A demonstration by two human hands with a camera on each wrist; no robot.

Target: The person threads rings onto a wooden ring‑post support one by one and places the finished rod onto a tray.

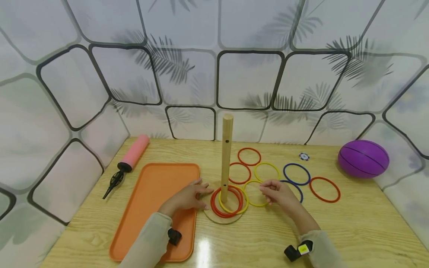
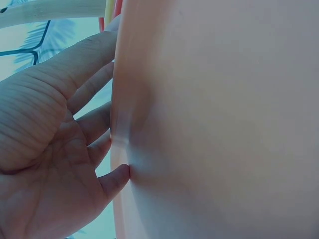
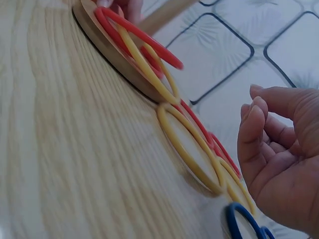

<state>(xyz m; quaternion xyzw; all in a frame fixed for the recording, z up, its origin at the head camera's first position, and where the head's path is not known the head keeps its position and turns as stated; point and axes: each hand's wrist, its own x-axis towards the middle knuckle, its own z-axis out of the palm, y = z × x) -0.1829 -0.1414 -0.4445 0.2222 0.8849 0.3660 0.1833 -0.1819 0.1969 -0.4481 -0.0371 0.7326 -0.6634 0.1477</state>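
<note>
Plainly, the table (image 1: 254, 238) was crowded around the post (image 1: 226, 149)

Red rings (image 1: 223, 216) and a yellow ring (image 1: 247, 203) lay around the post's foot, over its round base (image 1: 224, 220). An orange tray (image 1: 157, 197) filled the near left side, and the left hand (image 1: 187, 197) reached across its right edge to the base, fingers spread. Left of the tray lay a pink pump (image 1: 135, 150); a purple ball (image 1: 363, 159) and a small chip (image 1: 304, 156) sat at the far right. More rings (image 1: 326, 201) were strewn right of the post. Over them hung the right hand (image 1: 279, 195), covering parts of a yellow one and a blue one, its thumb and fingertips drawn together, pinching nothing I could see.

The right wrist view showed what the head view flattened: one red ring sat tilted, a side raised off the base. Left fingertips were right by it; I couldn't tell whether they touched. Only the left wrist view gave that hand's palm, with a fingertip at the tray's rim.
</note>
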